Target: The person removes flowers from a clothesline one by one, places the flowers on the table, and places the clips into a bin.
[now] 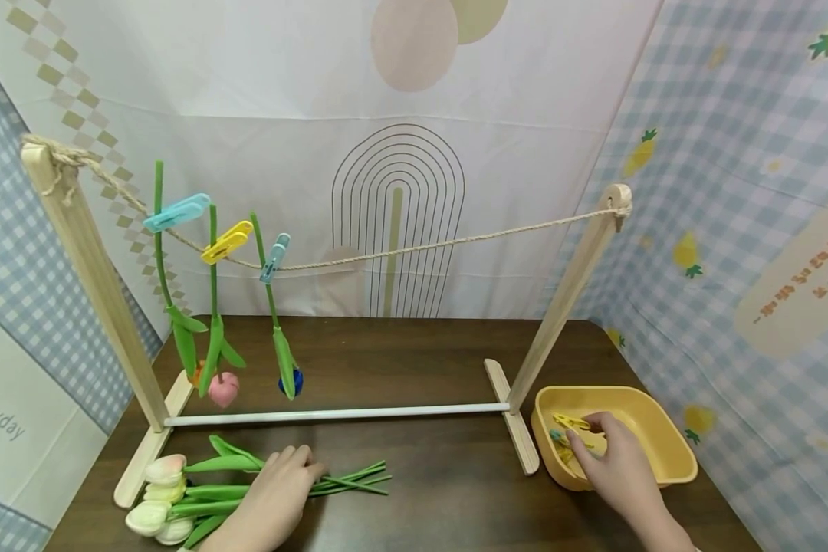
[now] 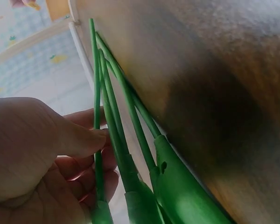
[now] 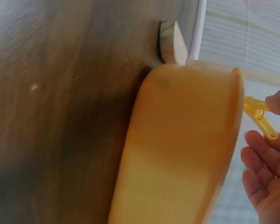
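Artificial tulips with pale heads and green stems lie in a bunch on the table at the front left. My left hand is over their stems; the left wrist view shows its thumb and fingers pinching one green stem. Over at the right, a yellow clothespin is pinched by the thumb and fingers of my right hand, just above the yellow basin. More clothespins, yellow and teal, lie inside that basin.
A twine line sags between two wooden posts, joined below by a white rod. Three tulips hang head down from its left part, held by a light blue clothespin, a yellow peg and a teal peg.
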Available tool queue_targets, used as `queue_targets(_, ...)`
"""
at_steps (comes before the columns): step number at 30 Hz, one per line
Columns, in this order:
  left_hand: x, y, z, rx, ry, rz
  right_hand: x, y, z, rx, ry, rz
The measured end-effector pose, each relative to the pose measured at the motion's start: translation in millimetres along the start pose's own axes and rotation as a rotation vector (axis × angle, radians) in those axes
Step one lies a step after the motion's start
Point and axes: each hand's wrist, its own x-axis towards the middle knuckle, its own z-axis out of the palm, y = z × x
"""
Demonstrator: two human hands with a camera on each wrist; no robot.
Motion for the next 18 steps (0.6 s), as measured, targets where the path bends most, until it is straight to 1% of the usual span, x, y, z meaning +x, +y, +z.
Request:
queue_targets(4, -0.9, -1.1, 1.0, 0.013, 0.003, 0.004, -2.1, 6.8, -0.8, -0.027, -0.027, 0.022)
queue_targets(8, -1.9, -3.6, 2.2, 0.005, -0.020, 0.006, -2.1, 10.4, -1.0, -0.047, -0.084, 0.041)
queue_targets(12, -3.0, -5.2, 2.7, -0.003, -0.036, 0.014, -1.7, 12.2, -0.9, -0.065, -0.119, 0.052)
queue_targets(18, -3.3, -5.7, 2.7, -0.006, -0.060, -0.003, -1.0, 12.1, -1.6, -0.068, -0.164, 0.077)
